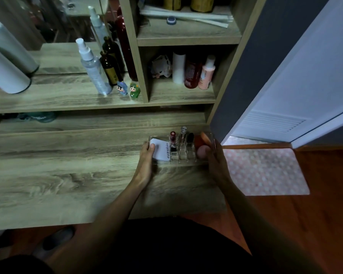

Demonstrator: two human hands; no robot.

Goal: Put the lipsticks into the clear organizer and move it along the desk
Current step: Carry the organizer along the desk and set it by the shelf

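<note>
The clear organizer point(183, 162) sits on the wooden desk point(67, 175) near its right end. Upright in its slots stand a dark red lipstick point(173, 139), a silver-capped lipstick point(183, 135) and a black lipstick point(190, 139). A white "4u2skin" box point(161, 150) fills its left part, and orange and pink sponges point(203, 148) fill its right part. My left hand point(147, 158) grips the organizer's left end, thumb on the white box. My right hand point(216, 159) grips its right end.
A shelf unit point(178, 93) behind the desk holds spray bottles point(93, 70), brown bottles, two small figurines point(129, 89) and cosmetics bottles. White cylinders point(6, 62) lie at the far left. A pink dotted mat point(265, 171) and an open door lie to the right, past the desk's edge.
</note>
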